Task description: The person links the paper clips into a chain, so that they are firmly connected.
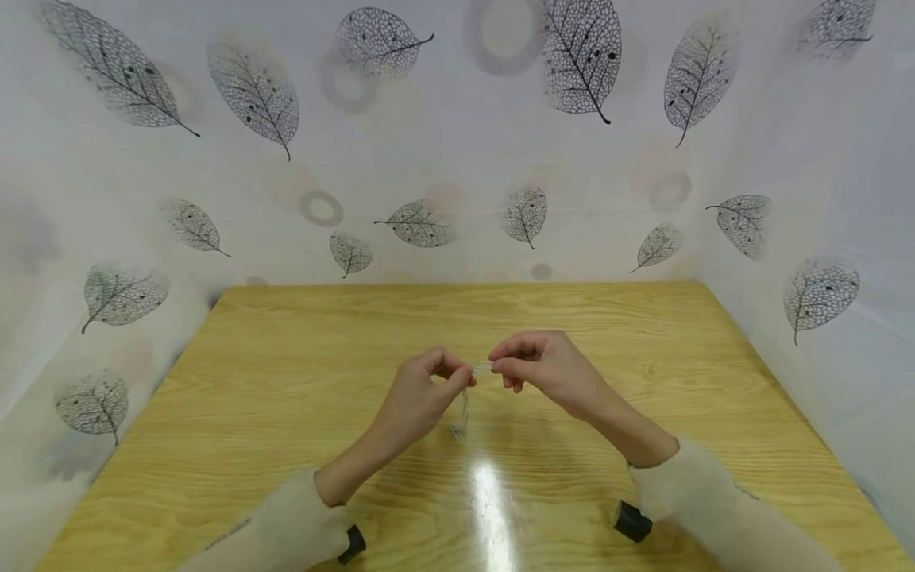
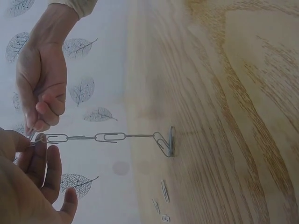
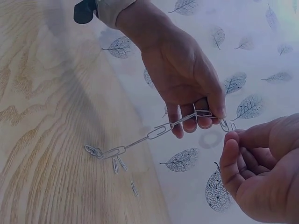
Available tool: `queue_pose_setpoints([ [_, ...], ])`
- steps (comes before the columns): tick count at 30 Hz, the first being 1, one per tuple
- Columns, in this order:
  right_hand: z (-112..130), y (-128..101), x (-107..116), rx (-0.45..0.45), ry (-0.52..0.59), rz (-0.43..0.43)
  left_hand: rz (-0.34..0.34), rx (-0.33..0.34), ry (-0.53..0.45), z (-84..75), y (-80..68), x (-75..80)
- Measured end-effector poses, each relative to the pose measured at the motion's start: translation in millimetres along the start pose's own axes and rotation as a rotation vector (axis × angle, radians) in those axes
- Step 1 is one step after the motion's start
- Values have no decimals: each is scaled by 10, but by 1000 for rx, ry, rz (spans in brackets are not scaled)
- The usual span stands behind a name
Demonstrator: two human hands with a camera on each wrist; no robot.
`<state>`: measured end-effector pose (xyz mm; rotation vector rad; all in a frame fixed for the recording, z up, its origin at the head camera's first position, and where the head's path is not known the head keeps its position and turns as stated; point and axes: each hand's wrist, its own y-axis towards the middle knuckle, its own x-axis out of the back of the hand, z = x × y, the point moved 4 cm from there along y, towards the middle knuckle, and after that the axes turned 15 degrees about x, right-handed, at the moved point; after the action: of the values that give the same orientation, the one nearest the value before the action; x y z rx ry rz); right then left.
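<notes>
In the head view, my left hand [image 1: 422, 397] and my right hand [image 1: 554, 369] meet fingertip to fingertip above the table. Thumb and finger of the left hand pinch the upper end of a paper clip chain [image 3: 160, 131]. The chain hangs from there, and its lower end reaches the tabletop, where clips are bunched [image 2: 171, 141]. Between the two hands a silver paper clip [image 3: 224, 125] spans the small gap. My right hand pinches a paper clip at its far side; fingertips partly hide it, and whether it is linked to the chain I cannot tell.
Several loose paper clips [image 3: 122, 163] lie on the wooden table [image 1: 322, 334] near the chain's lower end. Behind and beside the table hangs a white cloth [image 1: 457, 151] with a leaf print. A black device [image 1: 632, 522] sits at the right sleeve.
</notes>
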<state>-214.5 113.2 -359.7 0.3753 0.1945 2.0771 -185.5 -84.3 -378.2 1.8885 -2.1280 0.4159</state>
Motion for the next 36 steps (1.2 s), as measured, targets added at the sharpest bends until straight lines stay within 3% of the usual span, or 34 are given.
queue_pose_setpoints([
  [14,38,46,-73,14,-119,36,-5,-33,18,-12,-12,-1],
  [21,49,66,-94,-11,-178,82,-11,-95,41,-32,-26,11],
  [28,-8,84,-98,-47,-117,90,-36,-195,44,-35,-41,12],
  [32,-82,51,-48,-112,-51,46,-73,-239,62,-92,-54,37],
  [36,-61,16,5,-154,6,-35,-97,-213,37,-127,-45,91],
])
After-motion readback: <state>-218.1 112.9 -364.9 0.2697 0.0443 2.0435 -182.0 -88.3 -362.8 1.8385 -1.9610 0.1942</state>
